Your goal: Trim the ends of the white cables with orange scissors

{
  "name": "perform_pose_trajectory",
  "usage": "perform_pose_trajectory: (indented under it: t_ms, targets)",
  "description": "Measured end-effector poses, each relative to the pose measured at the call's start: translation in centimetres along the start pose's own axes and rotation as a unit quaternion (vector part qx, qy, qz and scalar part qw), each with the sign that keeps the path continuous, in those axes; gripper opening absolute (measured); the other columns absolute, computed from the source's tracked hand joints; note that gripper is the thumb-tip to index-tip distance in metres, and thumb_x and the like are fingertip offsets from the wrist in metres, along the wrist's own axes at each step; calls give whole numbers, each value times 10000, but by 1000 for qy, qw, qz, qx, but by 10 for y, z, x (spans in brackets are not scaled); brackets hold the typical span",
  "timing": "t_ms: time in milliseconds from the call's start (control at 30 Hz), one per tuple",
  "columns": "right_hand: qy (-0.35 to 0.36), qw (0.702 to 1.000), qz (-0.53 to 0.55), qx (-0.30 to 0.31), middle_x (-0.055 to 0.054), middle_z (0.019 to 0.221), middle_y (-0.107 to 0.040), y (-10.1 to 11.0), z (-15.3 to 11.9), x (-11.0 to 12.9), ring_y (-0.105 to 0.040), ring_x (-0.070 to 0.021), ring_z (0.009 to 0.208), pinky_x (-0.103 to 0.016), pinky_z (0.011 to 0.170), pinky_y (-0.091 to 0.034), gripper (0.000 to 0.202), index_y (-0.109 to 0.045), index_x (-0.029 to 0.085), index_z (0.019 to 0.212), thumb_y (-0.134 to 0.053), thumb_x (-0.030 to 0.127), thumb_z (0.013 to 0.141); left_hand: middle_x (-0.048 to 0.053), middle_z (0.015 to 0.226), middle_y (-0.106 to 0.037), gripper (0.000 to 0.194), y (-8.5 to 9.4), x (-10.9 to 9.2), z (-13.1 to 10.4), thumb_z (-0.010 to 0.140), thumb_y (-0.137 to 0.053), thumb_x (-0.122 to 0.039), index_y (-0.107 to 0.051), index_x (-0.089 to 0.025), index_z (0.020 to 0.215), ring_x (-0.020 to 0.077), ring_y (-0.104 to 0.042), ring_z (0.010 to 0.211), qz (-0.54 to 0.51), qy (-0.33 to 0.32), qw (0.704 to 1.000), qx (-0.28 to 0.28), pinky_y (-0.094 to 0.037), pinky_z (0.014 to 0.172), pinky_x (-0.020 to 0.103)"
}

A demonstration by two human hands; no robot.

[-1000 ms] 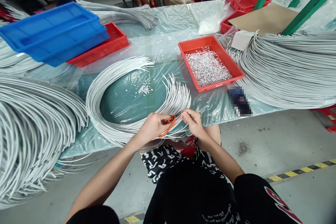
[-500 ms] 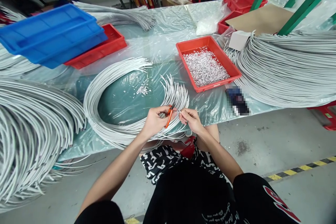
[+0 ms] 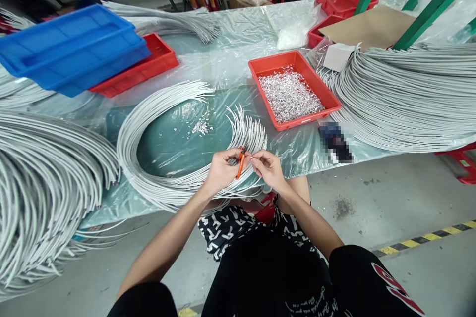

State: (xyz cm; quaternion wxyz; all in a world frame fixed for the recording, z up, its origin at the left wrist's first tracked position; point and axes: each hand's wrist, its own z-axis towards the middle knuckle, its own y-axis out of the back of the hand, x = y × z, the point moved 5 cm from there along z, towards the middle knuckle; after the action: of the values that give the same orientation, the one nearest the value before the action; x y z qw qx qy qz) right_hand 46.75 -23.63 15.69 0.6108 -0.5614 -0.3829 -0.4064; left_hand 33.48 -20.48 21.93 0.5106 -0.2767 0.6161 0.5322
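Note:
My left hand (image 3: 222,171) is closed around a small pair of pliers with orange handles (image 3: 241,166), their dark head pointing away from me. Just to the right, my right hand (image 3: 269,169) pinches a thin wire (image 3: 250,156) between thumb and fingertips, close to the pliers' head. The exact end of the wire is too small to make out. Under and behind both hands curves a looped bundle of white cables (image 3: 128,143), its loose ends (image 3: 245,129) fanned out beyond my fingers. Inside the loop lies a little pile of small shiny pieces (image 3: 201,127).
A red tray (image 3: 292,94) of small metallic pieces stands beyond my right hand. Large cable coils lie at right (image 3: 412,99) and left (image 3: 48,173). Blue trays (image 3: 70,49) rest on a red one at back left. A pixelated dark object (image 3: 336,142) lies near the table edge.
My right hand has shifted slightly left, bringing its fingertips closer to the pliers. The left hand keeps its hold, nearly still.

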Motion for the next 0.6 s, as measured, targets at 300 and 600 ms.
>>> perform_pose_trajectory:
  t_ms: [300,600]
  targets:
    - [1,1000,-16,-7,19,588,-565,2,-4,3,-417,-82,445,-236,427,-308,453,-625,180,747,-678,620,841,16,689,-657,260,-3,-5,-1,753,-778,-367,-670,-135,708,115,-540,667,14,-35,999,16,-454,688,228]
    - [0,999,-15,30,11,625,-577,0,-2,8,-454,-84,472,-244,458,-332,446,-635,170,708,-677,590,853,20,678,-638,252,-2,-5,2,782,-717,-335,-626,-134,661,107,-522,646,42,-43,998,21,-439,660,224]
